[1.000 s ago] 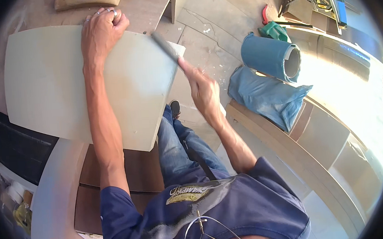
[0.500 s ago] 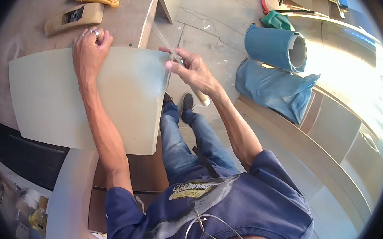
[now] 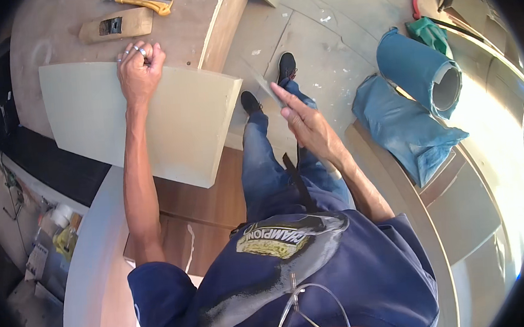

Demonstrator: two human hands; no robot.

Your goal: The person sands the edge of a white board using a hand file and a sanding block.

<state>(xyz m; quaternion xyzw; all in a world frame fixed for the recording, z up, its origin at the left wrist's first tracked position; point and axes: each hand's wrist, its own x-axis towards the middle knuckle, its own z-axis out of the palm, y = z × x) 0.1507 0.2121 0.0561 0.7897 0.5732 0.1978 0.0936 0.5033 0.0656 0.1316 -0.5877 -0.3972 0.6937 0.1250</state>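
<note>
A pale, flat panel (image 3: 192,120) lies across the near side of the workbench (image 3: 72,52), its right end sticking out past the bench. My left hand (image 3: 139,78) is closed at the panel's far edge, fingers curled over it, the forearm lying across the board. My right hand (image 3: 309,124) is closed around a file (image 3: 264,85), apart from the panel's right edge and over my legs. The file's narrow blade points up and to the left, blurred by motion; most of its handle is hidden by the hand.
Beyond my left hand lie a wooden hand plane (image 3: 134,25) and a yellow utility knife (image 3: 147,0). To the right are a blue-wrapped roll (image 3: 410,65) and a blue plastic sheet (image 3: 402,126), beside long curved boards (image 3: 421,225). Brown drawers (image 3: 206,195) stand below the panel.
My right hand has drawn the file back, away from the panel's right edge, toward my body and to the right. My left hand stays on the panel. The whole view has shifted.
</note>
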